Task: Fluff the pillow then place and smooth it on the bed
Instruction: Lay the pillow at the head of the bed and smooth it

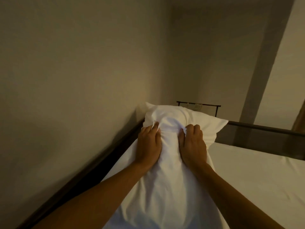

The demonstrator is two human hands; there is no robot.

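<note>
A white pillow lies lengthwise along the left side of the bed, its far end near the corner by the wall. My left hand presses on its left flank with the fingers bunching the cover. My right hand does the same on the right flank. The fabric between the two hands is gathered into a ridge with creases. The pillow's near end runs out of the bottom of the frame between my forearms.
A dark bed frame rail runs along the beige wall on the left. A dark headboard crosses at the right. Behind it stands a thin black rack. White sheet spreads to the right of the pillow.
</note>
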